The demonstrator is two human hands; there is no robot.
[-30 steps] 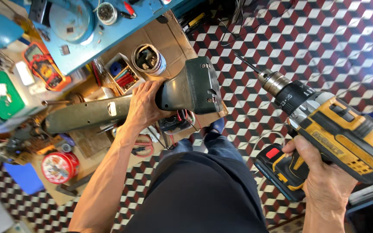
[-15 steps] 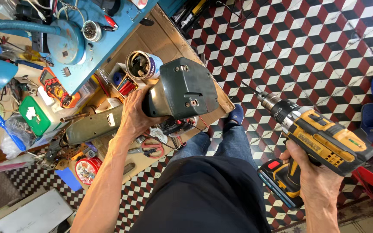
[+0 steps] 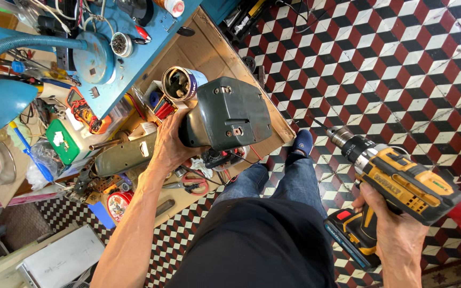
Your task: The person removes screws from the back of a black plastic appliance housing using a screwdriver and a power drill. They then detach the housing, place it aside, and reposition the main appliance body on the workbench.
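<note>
wooden bench top (image 3: pixel 209 50) lies under the left hand, crowded with clutter. just above that hand's fingers stands a round tin (image 3: pixel 180 84) full of small bits, touching the upper edge of the dark green machine housing (image 3: pixel 228 113). beside the tin sits a box of red and blue pieces (image 3: pixel 158 105). left of the wrist lies a grey-green metal arm (image 3: pixel 126 154) on its side, and past it a green box (image 3: pixel 62 140) and a small orange meter (image 3: pixel 84 112). further out a blue lamp (image 3: pixel 4 98) with a ribbed hose leans over a blue metal stand (image 3: pixel 124 64). below the palm, red-handled scissors (image 3: pixel 196 184) and loose wires lie half under the housing, near a small red round tin (image 3: pixel 117 204). red, white and black tiled floor (image 3: pixel 401 64) fills the space between the two hands, with the person's jeans and a blue shoe (image 3: pixel 302 141) below.

left hand (image 3: pixel 172 146) is closed around the left end of the housing, thumb on top, fingers wrapped under, holding it tilted above the bench edge. right hand (image 3: pixel 393 224) grips the handle of a yellow and black cordless drill (image 3: pixel 401 184), fingers curled tight; whether a finger rests on the trigger cannot be told. the drill is held out over the floor, well apart from the housing, its bit pointing up-left towards it, with the shoe between.
</note>
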